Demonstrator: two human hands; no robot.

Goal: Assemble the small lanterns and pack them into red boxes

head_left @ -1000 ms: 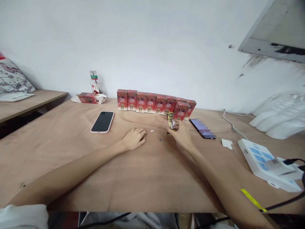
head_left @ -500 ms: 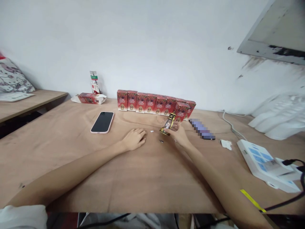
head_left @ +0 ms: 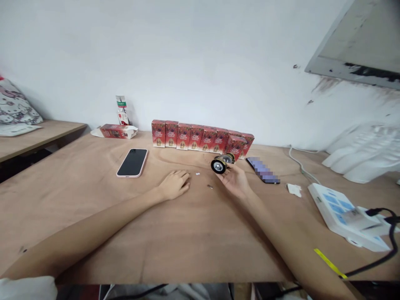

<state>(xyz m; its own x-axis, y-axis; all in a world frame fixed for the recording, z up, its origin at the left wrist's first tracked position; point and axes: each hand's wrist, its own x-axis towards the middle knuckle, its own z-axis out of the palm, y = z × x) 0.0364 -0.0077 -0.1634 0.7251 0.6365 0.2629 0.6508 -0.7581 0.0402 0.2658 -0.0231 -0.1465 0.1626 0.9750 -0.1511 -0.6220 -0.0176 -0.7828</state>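
My right hand (head_left: pixel 235 180) is closed around a small black and gold lantern (head_left: pixel 223 162), held above the table and tipped so its round dark base faces me. Flat on the wood lies my left hand (head_left: pixel 174 184), fingers stretched and nothing in it. Between the hands are a tiny white scrap (head_left: pixel 197 173) and a small dark metallic bit (head_left: pixel 210 186), too small to name. Just behind the lantern stands a red printed box (head_left: pixel 236 146), in front of a row of several similar red boxes (head_left: pixel 195 136) by the wall.
A pink-edged phone (head_left: pixel 133 162) lies at left, a second phone (head_left: pixel 262 170) at right. An opened red box (head_left: pixel 115 131) and a clear packet (head_left: pixel 121 109) are at the back left. A white power strip (head_left: pixel 337 208) with cables and crumpled paper (head_left: pixel 294 190) occupy the right.
My right hand has turned the lantern from nearly upright to lying over, so its base now shows. My left hand stays in place on the table. The view has shifted slightly.
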